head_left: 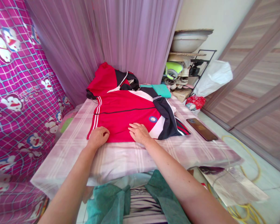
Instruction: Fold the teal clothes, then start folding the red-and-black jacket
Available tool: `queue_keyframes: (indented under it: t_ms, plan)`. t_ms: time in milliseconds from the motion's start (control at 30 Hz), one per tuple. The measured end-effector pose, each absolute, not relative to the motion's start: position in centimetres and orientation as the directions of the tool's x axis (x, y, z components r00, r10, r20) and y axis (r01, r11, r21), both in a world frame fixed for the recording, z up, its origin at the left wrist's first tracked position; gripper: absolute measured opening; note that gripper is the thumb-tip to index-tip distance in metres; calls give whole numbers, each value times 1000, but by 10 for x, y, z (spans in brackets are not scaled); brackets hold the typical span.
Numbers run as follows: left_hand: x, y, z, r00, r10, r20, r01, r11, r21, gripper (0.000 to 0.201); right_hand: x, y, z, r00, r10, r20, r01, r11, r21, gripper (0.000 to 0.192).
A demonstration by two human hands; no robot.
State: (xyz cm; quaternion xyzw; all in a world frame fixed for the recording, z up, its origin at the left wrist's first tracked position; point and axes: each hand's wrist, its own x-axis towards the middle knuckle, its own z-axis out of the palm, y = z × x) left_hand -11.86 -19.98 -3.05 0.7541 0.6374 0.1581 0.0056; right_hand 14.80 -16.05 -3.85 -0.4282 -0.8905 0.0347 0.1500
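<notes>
- Head view: red jersey (126,116) spread flat on a checked table (67,149), centre.
- Left hand (98,136) on the jersey's near left hem, fingers curled together, gripping cloth.
- Right hand (139,132) flat on the jersey's near edge, fingers spread, clamped on nothing.
- Second red garment (105,79) heaped behind the jersey.
- Teal cloth (161,89) behind the jersey, right.
- Phone (202,129) right of the jersey, apart from it.

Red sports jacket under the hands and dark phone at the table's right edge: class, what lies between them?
In the head view, only bare pink checked tablecloth lies between the red sports jacket and the dark phone.
</notes>
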Motion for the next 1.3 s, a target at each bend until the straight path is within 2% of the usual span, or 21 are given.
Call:
queue_keyframes:
  t_ms: [133,233,333,400,500,667,767,933,1300]
  plan:
    - [-111,-198,-26,88,964,249,980,-130,154,35,146,-158,-41,-613,756,231,736,652,-182,39]
    - [-86,-194,-32,208,931,298,954,-261,148,44,145,-158,-42,-607,761,227,742,646,-180,39]
    - [-64,-190,-44,343,923,177,919,-369,140,53,148,-161,-44,-595,774,216,757,631,-173,40]
    - [-61,-190,-52,370,924,95,916,-380,129,56,152,-163,-46,-584,782,219,762,621,-183,40]
    - [-70,-192,-59,384,921,67,916,-389,103,57,159,-163,-50,-542,805,243,772,590,-236,38]
    - [-81,-193,-64,409,907,103,908,-416,60,55,162,-154,-47,-429,854,295,778,515,-361,35]
    - [-80,-193,-65,411,904,120,906,-420,53,53,155,-154,-42,-454,835,310,782,540,-310,43]
    - [-82,-195,-65,384,914,127,914,-396,87,52,148,-163,-43,-570,807,155,778,590,-214,51]
    - [-113,-211,-57,368,929,40,922,-371,113,50,159,-168,-47,-564,817,121,793,577,-196,52]
